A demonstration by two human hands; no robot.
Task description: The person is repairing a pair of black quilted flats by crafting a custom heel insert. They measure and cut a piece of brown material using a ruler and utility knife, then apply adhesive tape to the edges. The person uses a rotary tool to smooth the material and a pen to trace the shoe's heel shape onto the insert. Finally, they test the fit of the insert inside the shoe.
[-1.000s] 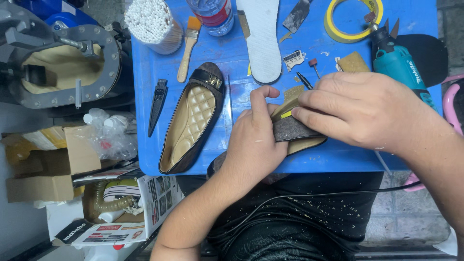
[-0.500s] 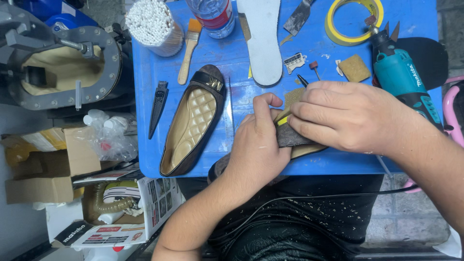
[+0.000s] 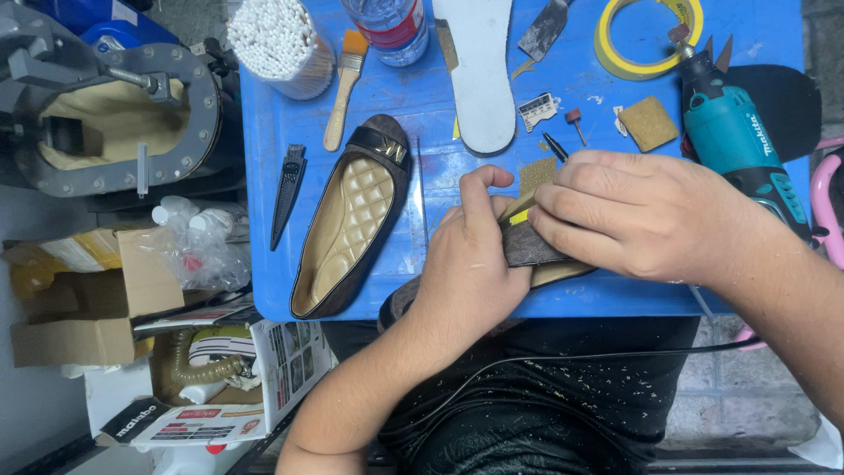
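Note:
My left hand (image 3: 470,268) grips a brown flat shoe (image 3: 527,251) lying on its side at the front edge of the blue table (image 3: 422,114). My right hand (image 3: 646,215) presses its fingers on the same shoe from the right; most of the shoe is hidden under both hands. A matching brown flat shoe (image 3: 347,220) with a quilted gold insole lies upright to the left. A small piece of sandpaper (image 3: 536,174) shows just above my fingers.
On the table lie a white insole (image 3: 482,75), a brush (image 3: 343,88), a teal rotary tool (image 3: 734,136), a yellow tape roll (image 3: 646,35), a dark knife (image 3: 287,189), a bottle (image 3: 387,26) and a cup of white sticks (image 3: 281,44). Cardboard boxes (image 3: 88,299) stand left.
Both hands have shifted slightly up and left on the shoe, the left index finger curling over its edge. Everything else on the table is unmoved.

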